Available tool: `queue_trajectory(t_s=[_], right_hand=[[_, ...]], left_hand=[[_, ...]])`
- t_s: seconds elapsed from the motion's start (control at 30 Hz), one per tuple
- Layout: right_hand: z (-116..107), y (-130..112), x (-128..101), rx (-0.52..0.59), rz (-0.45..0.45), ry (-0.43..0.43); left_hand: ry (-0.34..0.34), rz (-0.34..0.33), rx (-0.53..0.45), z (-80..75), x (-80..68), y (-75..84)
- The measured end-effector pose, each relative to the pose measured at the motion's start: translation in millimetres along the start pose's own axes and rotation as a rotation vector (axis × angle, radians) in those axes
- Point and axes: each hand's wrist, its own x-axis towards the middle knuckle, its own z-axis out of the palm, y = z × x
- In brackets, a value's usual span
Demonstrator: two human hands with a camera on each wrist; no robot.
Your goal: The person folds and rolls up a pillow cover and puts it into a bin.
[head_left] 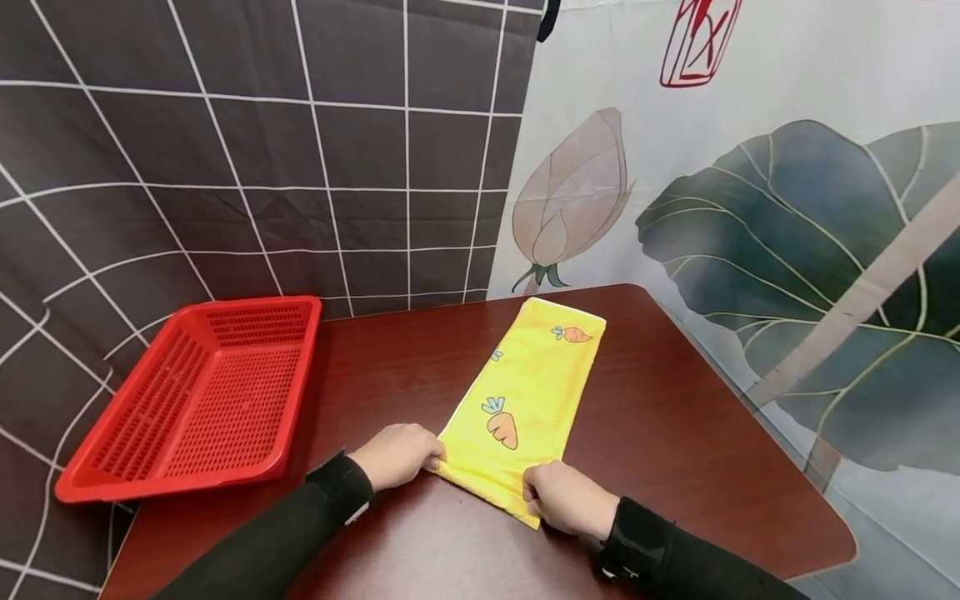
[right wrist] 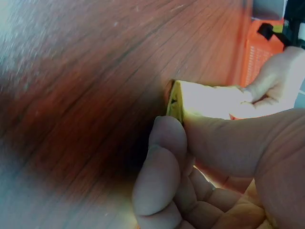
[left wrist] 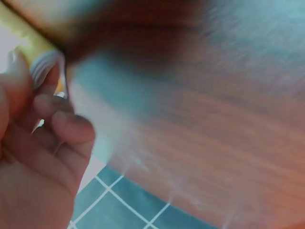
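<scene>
A folded yellow cloth printed with orange carrots lies lengthwise on the table, its far end near the back edge. My left hand pinches its near left corner, and in the left wrist view the layered edge of the cloth shows between thumb and curled fingers. At the near right corner my right hand pinches the same near edge. From the right wrist, the thumb and fingers close on the end of the folded cloth, with the left hand beyond.
A red plastic basket with slotted walls stands at the left of the dark red-brown table. Behind the table hang a grey gridded curtain and a white cloth with a lotus print.
</scene>
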Motion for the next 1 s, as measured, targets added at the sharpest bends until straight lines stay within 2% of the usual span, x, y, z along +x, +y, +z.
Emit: queue_trajectory(t_s=[0.17,0.27,0.43,0.57,0.63,0.73,0.8,0.87,0.93,1.0], right_hand=[[0,-8,-6,0.014,0.001,-0.066],[0,-11,-8,0.016,-0.002,-0.067],[0,-11,-9,0.029,0.0,-0.065],[1,-10,-10,0.058,0.002,-0.067],[2,-9,-10,0.055,-0.007,-0.049],[11,-6,-12,-0.024,-0.078,0.036],[17,-9,-15,-0.124,-0.123,0.111],[22,-14,-18,-0.253,-0.165,0.181],[25,-24,-21,-0.378,-0.184,0.216],[30,-29,-25,-0.513,-0.23,0.251]], left_hand=[[-0.098,-0.052,-0.021,-4.6,7.9,6.7],[-0.121,-0.095,0.011,-4.2,13.9,10.8],[-0.09,-0.128,0.138,-2.4,19.5,19.6],[-0.001,-0.12,0.258,-2.6,17.7,21.6],[0.061,-0.059,0.29,0.9,14.7,19.3],[0.138,0.101,0.329,8.1,5.8,18.1],[0.175,0.22,0.398,12.5,-1.7,19.4],[0.218,0.315,0.523,14.7,-9.2,21.5],[0.253,0.378,0.659,16.1,-16.3,22.9],[0.261,0.407,0.73,16.5,-22.6,23.3]])
